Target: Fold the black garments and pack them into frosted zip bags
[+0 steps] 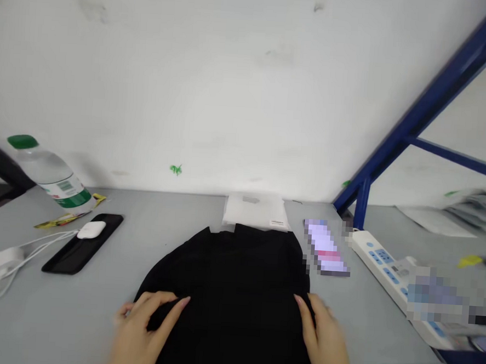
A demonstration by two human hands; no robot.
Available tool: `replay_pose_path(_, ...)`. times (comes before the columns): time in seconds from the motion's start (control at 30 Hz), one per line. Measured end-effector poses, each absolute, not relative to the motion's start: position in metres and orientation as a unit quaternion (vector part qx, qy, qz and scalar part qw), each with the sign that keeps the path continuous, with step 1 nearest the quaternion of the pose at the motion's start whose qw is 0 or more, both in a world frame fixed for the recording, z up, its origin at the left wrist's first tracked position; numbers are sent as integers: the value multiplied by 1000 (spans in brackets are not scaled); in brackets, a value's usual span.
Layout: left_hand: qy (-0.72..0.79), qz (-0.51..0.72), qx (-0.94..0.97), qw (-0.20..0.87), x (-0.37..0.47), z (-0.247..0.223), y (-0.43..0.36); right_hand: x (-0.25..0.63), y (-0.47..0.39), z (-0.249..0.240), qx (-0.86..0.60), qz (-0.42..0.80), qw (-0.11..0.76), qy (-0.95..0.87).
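A black cloth garment (236, 291) lies spread on the grey table, its lower part running out of the bottom of the view. At its left edge my left hand (147, 324) pinches the fabric between thumb and fingers. My right hand (320, 335) grips the opposite edge, thumb on top of the cloth and fingers at its outer side. Behind the far edge of the garment is a flat white package (255, 209) with a small label, close against the wall.
Left on the table (20, 327) are a bottle (64, 179), a black phone (83, 243), a white earphone case (92, 229) and a charger (2, 262) with cables. Right are a lit phone (327, 247), a power strip (397, 285) and a blue frame (421, 99).
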State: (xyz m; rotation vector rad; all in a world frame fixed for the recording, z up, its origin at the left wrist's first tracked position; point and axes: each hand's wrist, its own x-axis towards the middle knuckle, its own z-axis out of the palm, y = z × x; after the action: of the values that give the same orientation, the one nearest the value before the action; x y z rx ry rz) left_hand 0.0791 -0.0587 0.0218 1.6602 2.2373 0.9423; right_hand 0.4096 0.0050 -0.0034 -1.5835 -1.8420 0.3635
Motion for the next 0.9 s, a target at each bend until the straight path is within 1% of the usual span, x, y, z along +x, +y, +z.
replay_pose_path(0.1, 756, 311, 567, 99, 78, 23, -52, 407, 13, 4, -620, 129, 303, -713)
replay_pose_path(0.23, 759, 276, 585, 78, 79, 25, -43, 404, 20, 3, -626, 57, 266, -730)
replay_pose_path(0.3, 757, 270, 592, 51, 82, 27, -41, 402, 21, 3, -628, 10, 255, -735)
replay_pose_path(0.33, 759, 273, 590, 20, 84, 29, -41, 400, 20, 4, -629, -13, 255, -734)
replay_pose_path(0.37, 762, 280, 583, -22, 88, 30, -42, 398, 19, 7, -628, -40, 263, -732)
replay_pose_path(0.43, 752, 303, 574, -111, 100, 34, -49, 390, 14, 15, -614, -100, 310, -719)
replay_pose_path(0.5, 698, 318, 624, -150, 117, 36, -56, 377, 4, 24, -572, -133, 364, -723)
replay_pose_path(0.57, 599, 309, 725, -140, 136, 38, -62, 360, -8, 29, -492, -126, 373, -776)
replay_pose_path(0.67, 496, 237, 826, -126, 158, 36, -61, 340, -21, 26, -370, -90, 295, -877)
replay_pose_path(0.73, 494, 188, 840, -123, 159, 34, -57, 339, -22, 19, -357, -56, 240, -901)
replay_pose_path(0.8, 523, 162, 828, -122, 149, 29, -56, 349, -18, 12, -379, -20, 200, -903)
replay_pose_path(0.9, 611, 146, 771, -103, 122, 21, -63, 375, -13, 5, -433, -5, 180, -883)
